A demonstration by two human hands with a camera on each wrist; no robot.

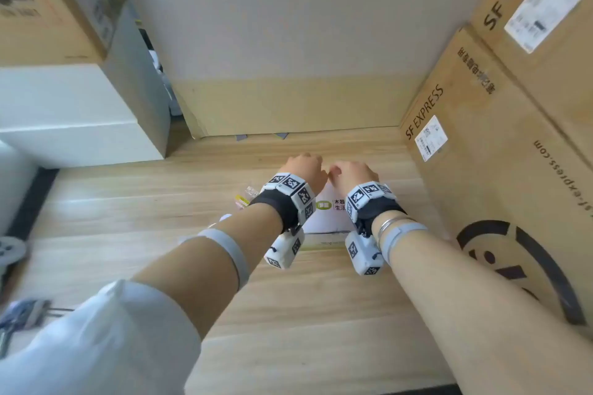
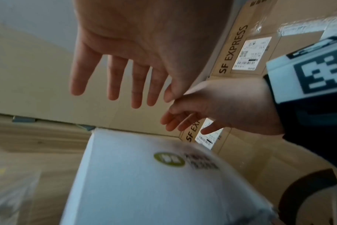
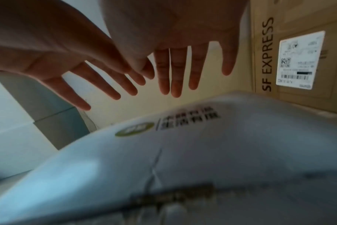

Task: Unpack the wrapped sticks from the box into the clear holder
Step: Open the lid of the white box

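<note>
A white box (image 1: 330, 218) with a green round logo lies shut on the wooden table (image 1: 128, 202). Both hands hover side by side over its far end. In the left wrist view my left hand (image 2: 125, 68) has straight, spread fingers above the box lid (image 2: 144, 182) and holds nothing. In the right wrist view my right hand (image 3: 183, 60) is also flat with straight fingers above the lid (image 3: 221, 152). From the head view the left hand (image 1: 303, 170) and right hand (image 1: 351, 175) nearly touch. Small colourful wrappers (image 1: 245, 199) and something clear (image 1: 224, 218) lie left of the box, partly hidden by my left wrist.
Tall SF Express cartons (image 1: 513, 170) stand close on the right of the box. A cardboard wall (image 1: 288, 106) closes the back of the table. White boxes (image 1: 80, 122) with a brown carton (image 1: 48, 3) on top stand at the left. Bare wood stretches towards me.
</note>
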